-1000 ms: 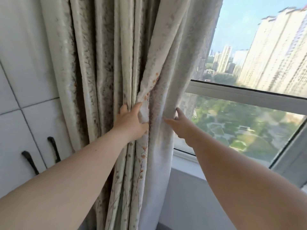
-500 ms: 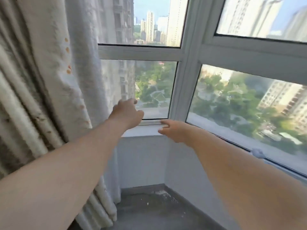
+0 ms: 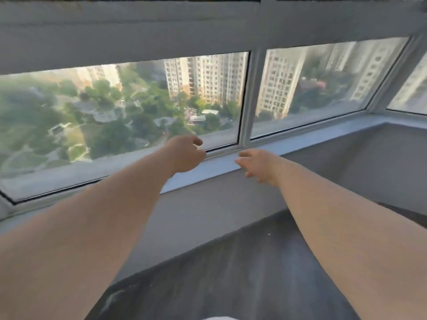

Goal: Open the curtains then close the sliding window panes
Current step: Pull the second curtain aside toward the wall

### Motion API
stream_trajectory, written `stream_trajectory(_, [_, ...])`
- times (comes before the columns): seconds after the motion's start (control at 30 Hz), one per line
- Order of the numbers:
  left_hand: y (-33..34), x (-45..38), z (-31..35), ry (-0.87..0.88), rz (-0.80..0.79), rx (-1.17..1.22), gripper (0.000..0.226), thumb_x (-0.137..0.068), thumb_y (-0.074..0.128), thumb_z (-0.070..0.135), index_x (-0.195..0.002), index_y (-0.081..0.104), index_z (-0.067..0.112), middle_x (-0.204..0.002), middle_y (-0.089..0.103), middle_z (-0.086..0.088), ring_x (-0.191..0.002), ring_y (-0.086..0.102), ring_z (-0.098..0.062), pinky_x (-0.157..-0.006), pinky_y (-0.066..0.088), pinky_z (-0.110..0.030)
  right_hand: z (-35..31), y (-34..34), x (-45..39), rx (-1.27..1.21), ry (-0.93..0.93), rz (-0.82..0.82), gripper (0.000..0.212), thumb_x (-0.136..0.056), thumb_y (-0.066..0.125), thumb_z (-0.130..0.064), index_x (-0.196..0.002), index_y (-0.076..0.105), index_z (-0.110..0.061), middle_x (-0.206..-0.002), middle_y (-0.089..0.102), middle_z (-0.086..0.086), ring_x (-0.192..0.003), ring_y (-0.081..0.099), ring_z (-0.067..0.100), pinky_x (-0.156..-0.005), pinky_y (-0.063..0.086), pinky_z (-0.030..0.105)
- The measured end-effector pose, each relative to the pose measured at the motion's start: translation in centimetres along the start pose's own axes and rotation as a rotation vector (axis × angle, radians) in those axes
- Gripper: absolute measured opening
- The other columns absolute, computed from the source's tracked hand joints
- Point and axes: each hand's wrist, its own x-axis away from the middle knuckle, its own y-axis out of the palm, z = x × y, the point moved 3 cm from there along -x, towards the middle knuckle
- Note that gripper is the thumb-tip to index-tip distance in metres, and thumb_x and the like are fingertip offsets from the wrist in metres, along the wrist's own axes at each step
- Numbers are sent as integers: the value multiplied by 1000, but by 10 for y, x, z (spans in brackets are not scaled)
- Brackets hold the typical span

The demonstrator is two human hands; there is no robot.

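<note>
Nearest the camera, two bare forearms stretch forward over a dark floor, both raised and empty, which suits a reach rather than a carry. The left hand is loosely curled, fingers bent inward and closed on nothing, hanging just in front of the lower rail of the big left pane; whether it touches the frame cannot be told. The right hand is spread wide, fingers apart and palm down, hovering just above the pale window sill near the foot of the upright mullion. Both hands sit close on either side of that post, likely because it is where a sliding sash would be gripped or pushed. Beyond them the right pane runs off toward a corner post, and a broad grey horizontal frame bar crosses above the glass. No curtain shows in this view, so the curtain step looks done and the panes are the matter in hand. These lower panes look shut, with no open gap visible; the sliding ones may lie above, out of sight. Tower blocks and trees lie far below outside.
</note>
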Motion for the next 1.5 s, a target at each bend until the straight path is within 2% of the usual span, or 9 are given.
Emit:
stream_trajectory(0.17, [74,-49,74,230,-213,-94,42,-86,52,27,-128,49,19,-125,54,-1,-104,53,-20,-86,40,-26,78,-45,-2,-191,198,122,48,-92,47,-39,-138,42,-28,-121,55,-2,-100,60,20,-82,45,36])
stream_trajectory(0.33, [110,-102,123,362,-360,-98,41,-87,50,29,-128,48,24,-126,54,2,-109,51,-21,-92,43,-32,117,-86,0,-209,315,268,50,-90,49,-42,-138,42,-28,-118,57,-2,-101,61,21,-90,48,42])
stream_trajectory(0.53, [161,-150,198,564,-467,-148,42,-85,52,30,-126,51,24,-130,53,-2,-112,50,-24,-91,42,-30,161,-130,17,-178,443,406,52,-91,49,-43,-140,41,-27,-137,50,-2,-116,55,22,-98,44,39])
stream_trajectory(0.7, [238,-137,281,723,-608,-135,40,-84,53,32,-123,54,25,-127,56,-3,-104,54,-20,-87,42,-26,225,-164,63,-149,580,459,52,-92,47,-44,-141,39,-29,-141,48,-1,-122,49,18,-93,33,29])
stream_trajectory(0.9, [340,-97,408,971,-704,-175,39,-84,53,31,-122,55,23,-124,59,1,-111,53,-19,-85,36,-19,349,-235,127,-309,740,667,52,-88,50,-46,-138,41,-33,-130,54,-1,-106,60,23,-92,49,42])
stream_trajectory(1.07, [395,-100,509,993,-701,-179,42,-86,53,33,-127,51,22,-126,57,0,-112,53,-20,-88,35,-23,431,-320,159,-383,770,743,54,-86,50,-48,-138,42,-34,-127,55,-3,-102,61,27,-93,49,44])
stream_trajectory(1.23, [442,-119,572,941,-711,-194,43,-87,51,33,-129,49,23,-128,55,-1,-111,53,-21,-88,36,-26,489,-390,165,-476,700,910,49,-91,52,-39,-137,44,-26,-133,53,-1,-110,55,20,-81,46,31])
stream_trajectory(1.4, [495,-150,626,882,-744,-194,43,-88,51,33,-130,48,24,-130,54,-1,-113,51,-23,-95,40,-33,543,-428,143,-482,686,891,50,-90,55,-36,-138,44,-24,-138,49,0,-99,49,16,-93,40,32])
stream_trajectory(1.5, [533,-171,660,889,-768,-174,43,-87,52,33,-130,47,25,-131,53,-1,-113,51,-23,-95,39,-33,576,-460,131,-475,709,911,52,-91,55,-37,-139,43,-24,-140,47,1,-111,50,18,-93,37,29])
